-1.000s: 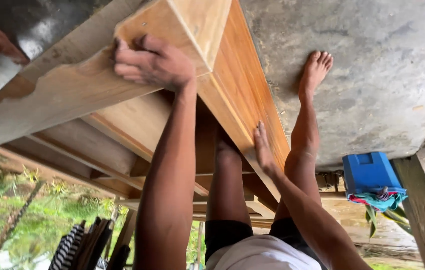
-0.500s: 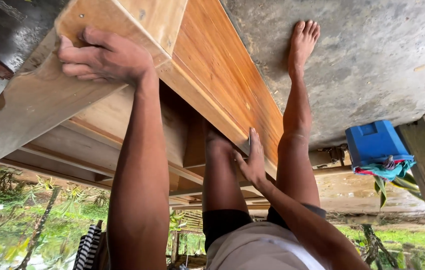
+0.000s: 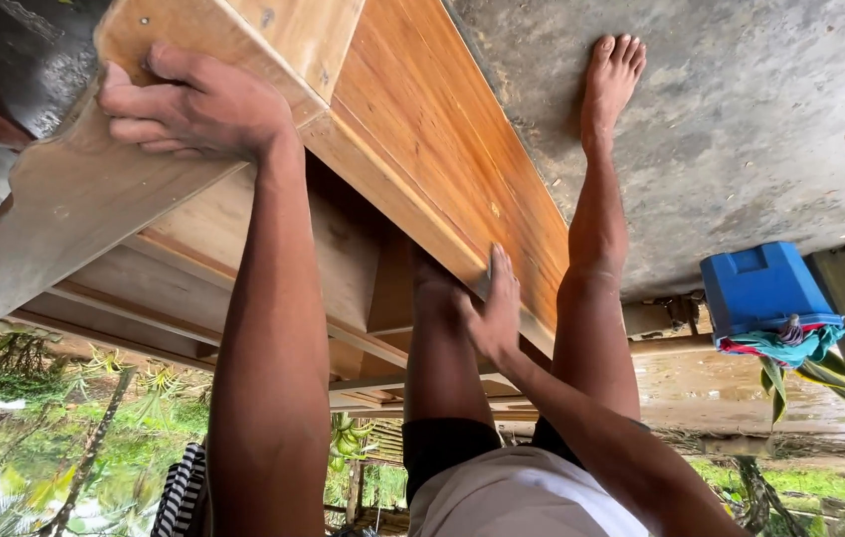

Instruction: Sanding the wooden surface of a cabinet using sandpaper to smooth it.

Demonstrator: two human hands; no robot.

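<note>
Left hand (image 3: 193,104) is clamping the corner of the long varnished wooden cabinet frame (image 3: 442,149), fingers curled tight over the pale scalloped end board (image 3: 64,219). Right hand (image 3: 497,308) is pressing against the frame's long lower edge, fingers together and pinching the rim; thumb side is hidden. Since a second ago the frame is sitting closer and more tilted, and the right hand has slid further along the edge, so the piece is being carried, not resting. It's hanging over the grey concrete floor (image 3: 741,129), between the bare feet (image 3: 613,75), well apart from the blue plastic box (image 3: 760,288) at the floor's edge.
</note>
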